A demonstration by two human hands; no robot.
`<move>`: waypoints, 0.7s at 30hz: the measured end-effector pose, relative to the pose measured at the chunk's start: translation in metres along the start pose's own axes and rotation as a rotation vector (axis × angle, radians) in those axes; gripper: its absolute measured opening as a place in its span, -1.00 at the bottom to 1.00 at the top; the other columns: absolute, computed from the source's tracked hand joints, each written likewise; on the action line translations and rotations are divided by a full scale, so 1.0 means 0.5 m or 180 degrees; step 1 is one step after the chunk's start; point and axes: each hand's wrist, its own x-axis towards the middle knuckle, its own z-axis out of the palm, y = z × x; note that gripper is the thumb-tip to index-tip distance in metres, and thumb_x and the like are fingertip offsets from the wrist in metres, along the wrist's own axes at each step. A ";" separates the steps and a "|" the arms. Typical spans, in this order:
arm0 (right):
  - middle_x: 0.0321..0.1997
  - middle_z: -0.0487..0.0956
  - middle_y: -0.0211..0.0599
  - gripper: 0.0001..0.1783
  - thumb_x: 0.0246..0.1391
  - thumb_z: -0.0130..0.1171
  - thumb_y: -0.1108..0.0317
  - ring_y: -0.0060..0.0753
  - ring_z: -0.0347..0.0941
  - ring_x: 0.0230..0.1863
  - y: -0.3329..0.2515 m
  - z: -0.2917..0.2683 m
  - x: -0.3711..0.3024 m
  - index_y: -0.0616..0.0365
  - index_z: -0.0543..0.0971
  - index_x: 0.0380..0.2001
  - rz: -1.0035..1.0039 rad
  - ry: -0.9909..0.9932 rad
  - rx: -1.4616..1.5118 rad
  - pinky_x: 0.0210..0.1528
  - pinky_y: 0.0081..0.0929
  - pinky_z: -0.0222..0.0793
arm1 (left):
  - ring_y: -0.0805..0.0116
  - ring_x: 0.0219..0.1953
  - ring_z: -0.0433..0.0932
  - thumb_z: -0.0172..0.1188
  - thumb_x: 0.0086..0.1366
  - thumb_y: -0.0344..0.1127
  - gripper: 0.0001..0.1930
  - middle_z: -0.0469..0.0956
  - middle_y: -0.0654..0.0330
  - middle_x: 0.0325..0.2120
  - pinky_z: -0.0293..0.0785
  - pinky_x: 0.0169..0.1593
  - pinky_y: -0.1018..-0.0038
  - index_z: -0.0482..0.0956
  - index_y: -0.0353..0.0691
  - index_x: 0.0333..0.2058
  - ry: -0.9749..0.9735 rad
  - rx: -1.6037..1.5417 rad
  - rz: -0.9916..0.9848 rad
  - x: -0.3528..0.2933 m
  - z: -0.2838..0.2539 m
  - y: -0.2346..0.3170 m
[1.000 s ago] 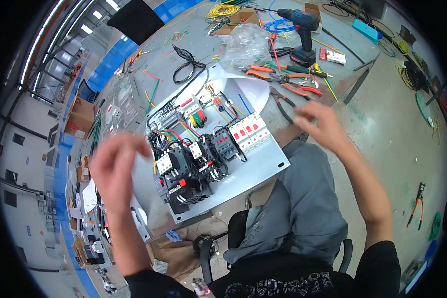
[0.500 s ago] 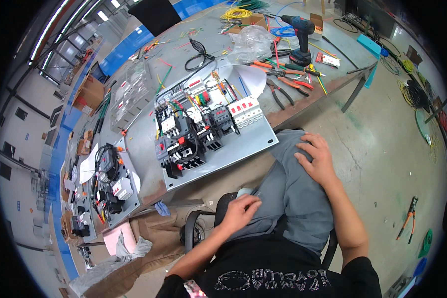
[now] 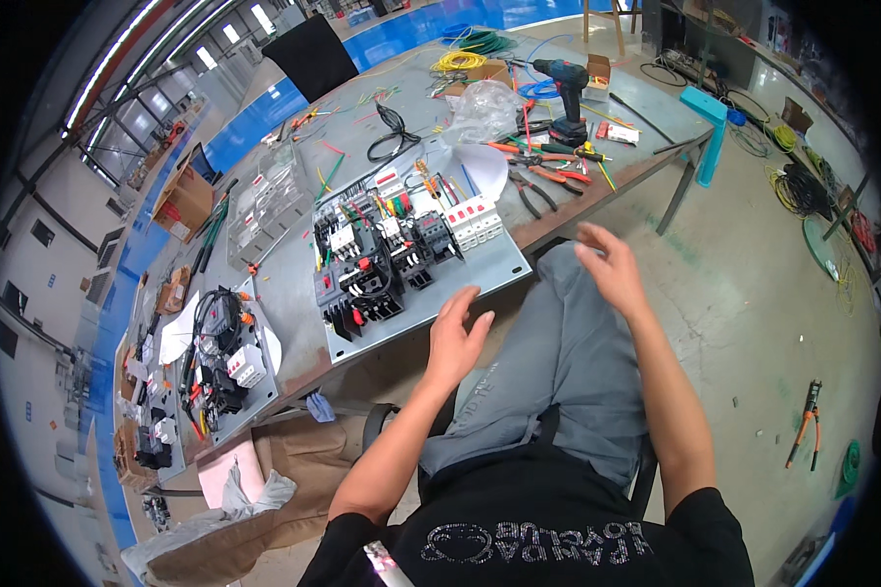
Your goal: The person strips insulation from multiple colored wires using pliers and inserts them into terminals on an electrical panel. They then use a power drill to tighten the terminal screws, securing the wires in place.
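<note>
My left hand [image 3: 457, 336] hovers open just below the front edge of a grey metal mounting panel [image 3: 480, 279], holding nothing. On that panel sit black contactors [image 3: 357, 289] and white circuit breakers [image 3: 474, 222] with coloured wires. My right hand [image 3: 609, 264] is raised open above my right knee in grey trousers [image 3: 558, 362], near the table's front edge, with fingers spread and empty.
On the table [image 3: 294, 254] lie pliers and screwdrivers [image 3: 543, 171], a cordless drill [image 3: 568, 93], a clear plastic bag [image 3: 485, 108] and wire coils [image 3: 460, 61]. A second wired panel [image 3: 220, 362] lies to the left. Crimping pliers [image 3: 805, 426] lie on the floor at right.
Both hands have lifted off my lap: the left rose toward the panel's front edge, the right rose above my knee. The view shifted slightly.
</note>
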 end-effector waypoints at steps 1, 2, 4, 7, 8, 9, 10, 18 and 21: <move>0.16 0.70 -0.06 -0.47 0.29 0.30 0.22 -0.21 0.64 0.17 -0.006 0.006 0.023 0.30 0.58 0.22 -0.0029 0.0026 0.0114 0.23 -0.29 0.49 | -0.07 0.28 0.51 0.35 0.35 -0.25 -0.47 0.50 -0.13 0.28 0.50 0.26 0.22 0.53 -0.34 0.24 0.0047 0.0068 0.0051 0.012 0.004 -0.002; 0.15 0.70 -0.07 -0.46 0.31 0.29 0.20 -0.23 0.63 0.17 -0.017 0.017 0.047 0.31 0.57 0.23 -0.0052 0.0053 0.0232 0.24 -0.32 0.49 | -0.11 0.33 0.47 0.35 0.35 -0.25 -0.45 0.46 -0.15 0.32 0.46 0.31 0.21 0.52 -0.36 0.25 0.0090 0.0139 0.0098 0.024 0.012 -0.011; 0.07 0.73 -0.14 -0.44 0.34 0.28 0.14 -0.32 0.63 0.14 -0.055 0.034 0.086 0.33 0.58 0.24 -0.0017 0.0189 0.0379 0.21 -0.38 0.47 | -0.07 0.48 0.32 0.38 0.35 -0.22 -0.38 0.22 -0.18 0.49 0.36 0.41 0.21 0.48 -0.35 0.31 -0.0006 0.0322 0.0100 0.053 0.025 -0.015; 0.03 0.73 -0.19 -0.43 0.36 0.27 0.07 -0.46 0.60 0.08 -0.085 0.082 0.139 0.34 0.61 0.21 0.0186 0.0383 0.0696 0.17 -0.42 0.46 | -0.12 0.49 0.28 0.39 0.34 -0.22 -0.36 0.11 -0.22 0.53 0.29 0.45 0.19 0.47 -0.36 0.32 0.0073 0.0184 0.0072 0.085 0.047 -0.010; 0.00 0.73 -0.21 -0.42 0.39 0.23 0.02 -0.54 0.57 0.00 -0.089 0.095 0.148 0.35 0.63 0.17 0.0199 0.0312 0.0598 0.11 -0.45 0.46 | -0.14 0.49 0.28 0.40 0.33 -0.22 -0.35 0.00 -0.25 0.56 0.32 0.43 0.18 0.46 -0.37 0.32 0.0022 0.0197 0.0007 0.091 0.055 -0.010; -0.01 0.73 -0.21 -0.43 0.40 0.22 0.02 -0.54 0.56 -0.03 -0.077 0.117 0.163 0.33 0.64 0.16 0.0241 0.0441 0.0616 0.10 -0.45 0.46 | -0.19 0.49 0.27 0.40 0.33 -0.22 -0.35 -0.02 -0.28 0.55 0.33 0.43 0.16 0.46 -0.39 0.32 0.0028 0.0171 -0.0019 0.100 0.059 -0.010; -0.03 0.73 -0.22 -0.44 0.41 0.21 0.01 -0.54 0.56 -0.05 -0.054 0.147 0.185 0.32 0.65 0.15 0.0280 0.0567 0.0636 0.09 -0.45 0.46 | -0.23 0.48 0.27 0.40 0.32 -0.23 -0.35 -0.03 -0.32 0.55 0.33 0.43 0.14 0.45 -0.41 0.31 0.0037 0.0149 -0.0045 0.110 0.061 -0.008; -0.02 0.71 -0.36 -0.49 0.39 0.21 -0.08 -0.51 0.59 0.02 0.074 0.252 0.202 0.18 0.72 0.02 0.1041 0.0052 0.0678 0.05 -0.46 0.46 | -0.12 0.31 0.50 0.42 0.30 -0.24 -0.36 -0.06 -0.36 0.54 0.57 0.15 0.23 0.48 -0.38 0.29 0.0071 -0.0210 -0.0380 0.139 0.064 0.007; -0.05 0.70 -0.37 -0.47 0.42 0.15 -0.09 -0.50 0.60 -0.01 0.076 0.265 0.209 0.21 0.70 0.02 0.0689 -0.0073 0.0507 0.02 -0.46 0.50 | 0.00 0.28 0.55 0.43 0.29 -0.29 -0.40 -0.05 -0.33 0.55 0.62 0.09 0.30 0.51 -0.33 0.27 0.0176 -0.0228 -0.0113 0.132 0.066 -0.027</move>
